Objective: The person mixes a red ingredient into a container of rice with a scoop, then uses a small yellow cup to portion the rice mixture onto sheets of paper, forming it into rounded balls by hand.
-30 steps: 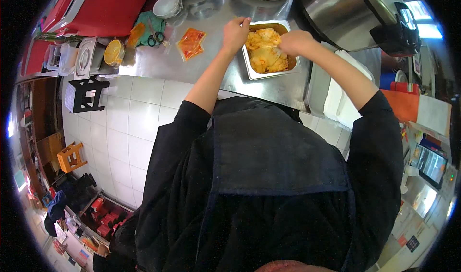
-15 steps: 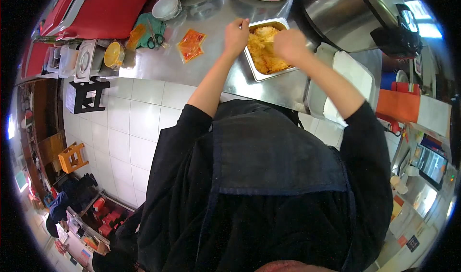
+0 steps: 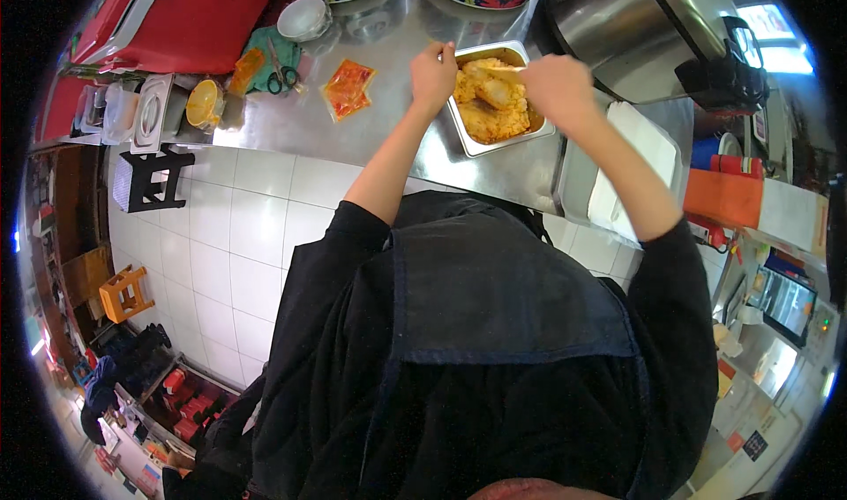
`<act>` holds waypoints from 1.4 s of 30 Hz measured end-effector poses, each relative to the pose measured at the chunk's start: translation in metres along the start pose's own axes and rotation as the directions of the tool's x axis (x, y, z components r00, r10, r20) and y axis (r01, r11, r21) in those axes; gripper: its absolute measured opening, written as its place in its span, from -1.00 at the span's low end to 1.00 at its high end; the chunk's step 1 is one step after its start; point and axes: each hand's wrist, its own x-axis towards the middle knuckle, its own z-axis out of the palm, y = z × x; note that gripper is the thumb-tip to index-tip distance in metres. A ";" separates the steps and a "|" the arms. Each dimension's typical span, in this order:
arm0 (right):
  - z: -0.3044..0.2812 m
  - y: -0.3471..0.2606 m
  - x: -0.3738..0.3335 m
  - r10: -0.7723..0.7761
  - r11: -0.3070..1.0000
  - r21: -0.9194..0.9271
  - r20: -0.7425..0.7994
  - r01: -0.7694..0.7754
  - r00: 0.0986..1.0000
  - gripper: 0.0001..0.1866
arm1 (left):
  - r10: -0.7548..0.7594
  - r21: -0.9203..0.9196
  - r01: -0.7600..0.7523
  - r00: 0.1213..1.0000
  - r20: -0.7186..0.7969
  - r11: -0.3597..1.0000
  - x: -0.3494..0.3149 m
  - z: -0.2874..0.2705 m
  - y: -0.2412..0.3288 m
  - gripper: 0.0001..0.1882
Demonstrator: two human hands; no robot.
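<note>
A rectangular steel pan [image 3: 507, 150] stands on the metal counter, holding orange-yellow food that looks like rice [image 3: 496, 127]. At its left rim, my left hand [image 3: 432, 80] is closed on the edge. My right hand [image 3: 558, 90], slightly blurred, is over the pan's right side, closed round a pale yellow spoon-like utensil [image 3: 510, 75]. The utensil reaches left into the pan, beside a paler clump of the food. Its handle is hidden in my fist, so its exact kind is unclear.
Left of the pan lie a red-orange packet [image 3: 349, 89] and scissors [image 3: 281, 78] on a green cloth [image 3: 263, 43]. A white bowl [image 3: 304, 18] stands behind. At right are a large steel pot [image 3: 618, 37] and a grey tray [image 3: 575, 175] with white sheets.
My right hand has moved a little to the right with the utensil. The food in the pan has been turned, and a paler clump now shows. My left hand stays at the rim.
</note>
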 end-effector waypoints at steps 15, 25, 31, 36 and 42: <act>0.040 -0.046 -0.029 -0.181 0.983 0.053 0.177 0.174 0.968 -0.83 | 0.004 0.019 -0.004 1.000 0.007 1.000 -0.003 -0.003 0.005 -0.64; -0.061 0.006 0.005 -0.144 0.979 -0.111 0.213 0.171 0.966 -0.80 | 0.005 0.022 -0.008 0.991 0.137 1.000 0.007 -0.009 0.002 -0.61; -0.036 0.001 -0.001 -0.311 0.916 -0.232 0.103 0.327 0.945 -0.83 | 0.001 0.059 -0.013 0.982 0.191 0.998 0.010 -0.006 0.003 -0.57; 0.029 -0.003 0.012 -0.463 0.876 -0.106 0.091 0.471 0.882 -0.86 | -0.051 -0.064 0.063 0.982 0.181 0.996 0.010 -0.003 0.007 -0.60; 0.030 -0.016 -0.036 -0.515 0.856 0.057 0.030 0.513 0.856 -0.88 | 0.049 -0.063 -0.039 0.986 0.160 0.997 0.009 0.001 -0.002 -0.58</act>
